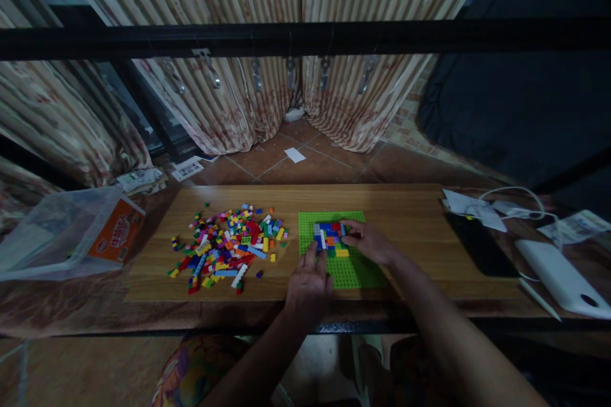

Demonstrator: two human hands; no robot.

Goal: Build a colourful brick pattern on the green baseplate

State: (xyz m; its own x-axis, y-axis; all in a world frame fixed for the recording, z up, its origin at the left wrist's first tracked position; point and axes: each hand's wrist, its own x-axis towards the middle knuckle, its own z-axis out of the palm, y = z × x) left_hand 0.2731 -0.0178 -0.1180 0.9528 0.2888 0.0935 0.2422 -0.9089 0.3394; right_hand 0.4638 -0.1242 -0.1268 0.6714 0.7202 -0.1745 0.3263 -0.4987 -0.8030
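A patchwork of toy building bricks [329, 239], mostly blue with red, white, orange and yellow, sits on a green studded baseplate [351, 276]. My left hand [309, 283] rests at its near left edge, fingers stretched forward and touching the bricks. At the far right corner, the thumb and forefinger of my right hand [371, 241] close around the edge of the brick build. Whether a separate loose brick is between those fingers is too small to tell. To the left lies a spread of loose bricks [233, 245] in many colours.
The wooden board [281, 197] lies on a cloth-covered table. A clear plastic box [52, 235] with an orange label stands at the left. On the right are a black tablet-like slab [480, 245], a white power bank-like device [563, 276], a white pen [540, 300] and cables. A dark bar [305, 39] crosses beyond.
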